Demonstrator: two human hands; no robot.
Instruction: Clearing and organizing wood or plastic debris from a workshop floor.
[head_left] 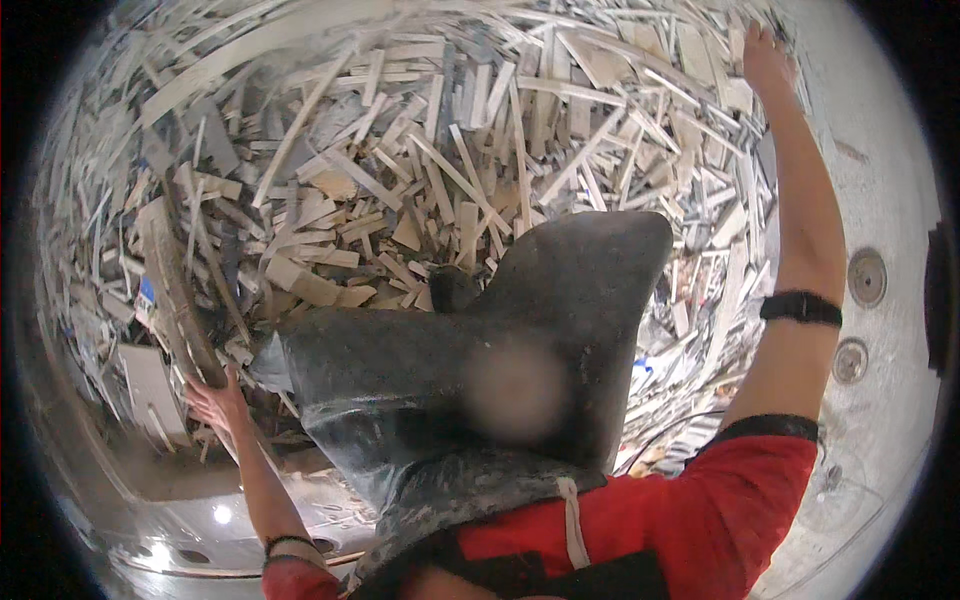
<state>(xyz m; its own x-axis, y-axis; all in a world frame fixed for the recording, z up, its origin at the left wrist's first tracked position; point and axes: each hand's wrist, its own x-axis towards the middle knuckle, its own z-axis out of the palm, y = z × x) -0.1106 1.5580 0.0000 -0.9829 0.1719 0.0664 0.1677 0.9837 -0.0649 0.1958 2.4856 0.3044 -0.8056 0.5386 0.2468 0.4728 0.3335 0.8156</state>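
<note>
My left hand (215, 400) lies low at the left, fingers spread flat against a long dark plank (180, 290) that slants up out of the heap; the hand presses on it rather than closing around it. The forearm runs straight down from there to a dark wristband and a red sleeve at the lower edge. My right hand (765, 55) is flung high to the upper right, arm nearly straight, a black band (800, 307) around the forearm. It rests at the far rim of the pile, and I cannot tell whether its fingers grip anything. Between the two arms bulges a grey sack (480, 360), dusty, mouth toward me. Beyond it spreads the pile of pale wood offcuts (450, 150).
</note>
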